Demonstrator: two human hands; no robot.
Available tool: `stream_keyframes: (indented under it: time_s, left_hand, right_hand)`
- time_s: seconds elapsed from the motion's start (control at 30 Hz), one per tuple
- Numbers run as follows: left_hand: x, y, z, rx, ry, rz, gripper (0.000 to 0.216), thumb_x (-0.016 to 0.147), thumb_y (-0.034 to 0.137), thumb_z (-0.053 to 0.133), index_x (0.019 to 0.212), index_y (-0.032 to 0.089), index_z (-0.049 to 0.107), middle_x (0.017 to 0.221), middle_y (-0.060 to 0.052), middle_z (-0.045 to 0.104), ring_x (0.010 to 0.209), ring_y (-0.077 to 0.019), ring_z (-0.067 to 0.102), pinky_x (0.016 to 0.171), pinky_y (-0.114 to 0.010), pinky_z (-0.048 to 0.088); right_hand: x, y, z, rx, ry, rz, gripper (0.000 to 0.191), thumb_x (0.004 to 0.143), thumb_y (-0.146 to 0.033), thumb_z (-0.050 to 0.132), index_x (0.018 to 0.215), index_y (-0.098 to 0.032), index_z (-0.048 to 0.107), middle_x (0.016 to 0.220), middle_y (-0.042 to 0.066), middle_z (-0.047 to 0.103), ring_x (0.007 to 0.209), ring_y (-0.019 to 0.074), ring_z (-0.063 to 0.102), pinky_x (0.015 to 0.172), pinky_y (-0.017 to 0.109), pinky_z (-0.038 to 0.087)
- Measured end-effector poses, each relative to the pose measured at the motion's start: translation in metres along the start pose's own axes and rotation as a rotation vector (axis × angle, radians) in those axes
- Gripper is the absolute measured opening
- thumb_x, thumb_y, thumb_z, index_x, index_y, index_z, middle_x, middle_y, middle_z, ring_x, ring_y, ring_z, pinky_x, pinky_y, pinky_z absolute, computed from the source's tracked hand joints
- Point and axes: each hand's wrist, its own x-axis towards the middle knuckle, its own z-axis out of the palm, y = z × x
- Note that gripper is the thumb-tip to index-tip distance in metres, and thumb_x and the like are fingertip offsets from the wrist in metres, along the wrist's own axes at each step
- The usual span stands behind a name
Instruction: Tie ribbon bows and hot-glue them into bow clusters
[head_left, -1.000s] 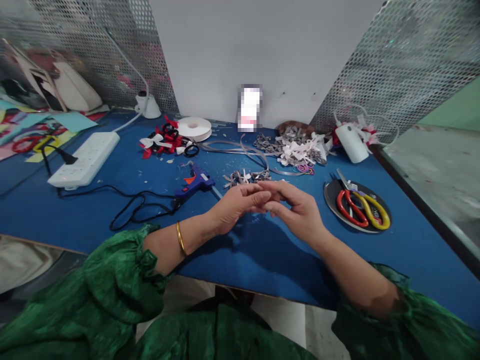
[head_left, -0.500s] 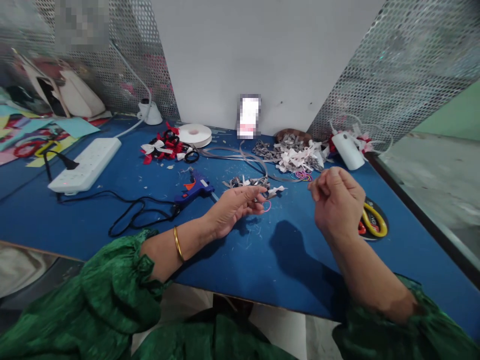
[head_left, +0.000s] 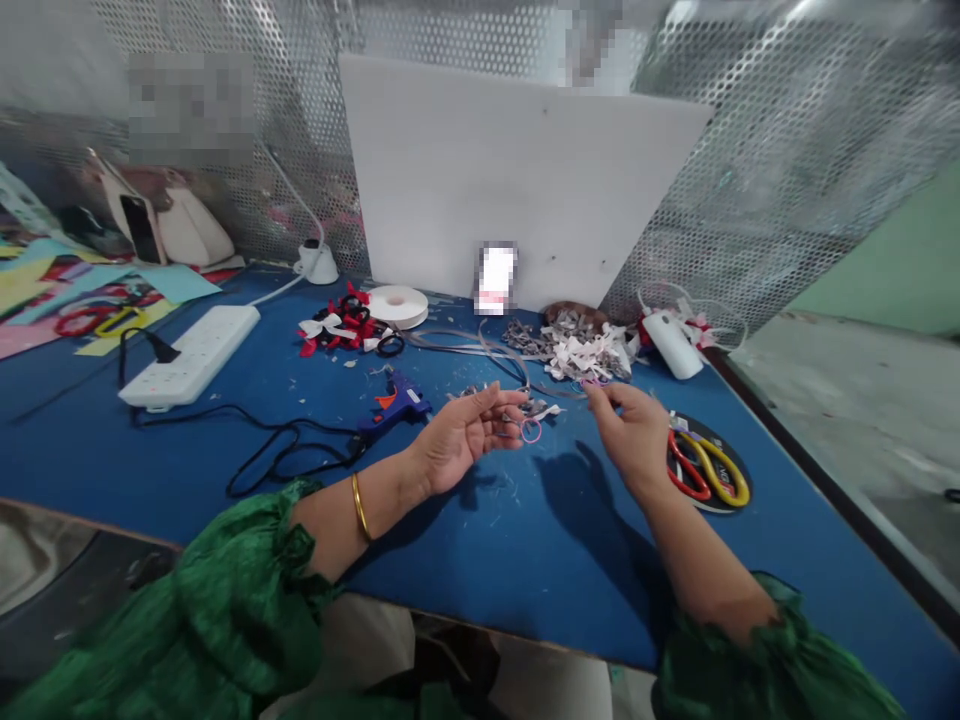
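My left hand (head_left: pixel 469 435) is palm up over the middle of the blue table, its fingers curled on a small pink hair elastic (head_left: pixel 532 431) that hangs from the fingertips. Just behind these fingers lies a small heap of grey and white ribbon bows (head_left: pixel 547 411), partly covered by the hand. My right hand (head_left: pixel 630 430) is palm down, thumb and forefinger pinched at the little pile of pink and purple hair elastics (head_left: pixel 595 382). Whether one is between the fingertips I cannot make out. A blue glue gun (head_left: pixel 401 400) lies left of my left hand.
Red-and-yellow-handled scissors (head_left: pixel 720 475) lie on a black disc at right. Behind are white and grey bows (head_left: pixel 589 350), a ribbon spool (head_left: pixel 399 304), red bows (head_left: pixel 345 325) and a lit phone (head_left: pixel 495 278). A power strip (head_left: pixel 191 355) and black cord (head_left: pixel 292 428) are at left.
My right hand has moved left and forward, from a raised closed position to the pile of elastics. My left hand stays nearly in place with the pink elastic. The view has tilted up.
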Motion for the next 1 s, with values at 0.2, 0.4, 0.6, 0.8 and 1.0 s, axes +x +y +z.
stream_keyframes:
  time_s: [0.2,0.4,0.6,0.8,1.0]
  left_hand:
    - [0.003,0.003,-0.006,0.010,-0.045,0.024,0.037,0.086,0.039,0.063,0.104,0.008,0.071,0.085,-0.008,0.065,0.071,-0.0114,0.061,0.070,-0.026,0.054]
    - [0.001,0.015,-0.005,0.034,-0.105,0.035,0.032,0.080,0.035,0.069,0.099,0.010,0.072,0.079,-0.005,0.062,0.063,-0.0081,0.055,0.061,-0.022,0.049]
    - [0.000,0.031,-0.003,0.246,0.103,0.294,0.033,0.076,0.042,0.071,0.097,0.016,0.072,0.093,-0.004,0.066,0.048,-0.0028,0.040,0.044,-0.020,0.027]
    - [0.002,0.038,-0.004,0.562,0.260,0.523,0.030,0.077,0.045,0.069,0.079,0.016,0.074,0.081,-0.006,0.070,0.072,-0.0126,0.056,0.068,-0.026,0.041]
    - [0.009,0.027,-0.010,0.556,0.136,0.425,0.029,0.065,0.044,0.079,0.075,0.017,0.075,0.075,-0.004,0.070,0.073,-0.0141,0.059,0.077,-0.030,0.044]
  right_hand:
    - [-0.007,-0.034,0.003,0.423,-0.297,0.121,0.030,0.083,-0.042,0.064,0.104,-0.022,0.072,0.098,0.006,0.074,0.095,0.0222,0.067,0.089,0.040,0.048]
    - [-0.014,-0.067,0.023,0.581,-0.221,0.167,0.022,0.077,-0.038,0.069,0.088,-0.019,0.073,0.082,0.002,0.072,0.077,0.0158,0.062,0.074,0.030,0.047]
    - [0.002,-0.092,0.038,0.692,-0.070,0.166,0.014,0.076,-0.033,0.070,0.077,-0.019,0.071,0.070,0.000,0.068,0.069,0.0130,0.060,0.072,0.029,0.047]
    - [0.010,-0.102,0.046,0.694,0.032,0.095,0.015,0.076,-0.034,0.070,0.078,-0.020,0.071,0.071,0.000,0.067,0.068,0.0139,0.060,0.069,0.029,0.047]
    - [-0.001,-0.088,0.054,0.681,0.076,0.088,0.013,0.077,-0.033,0.070,0.079,-0.020,0.071,0.070,-0.001,0.066,0.067,0.0137,0.058,0.067,0.028,0.046]
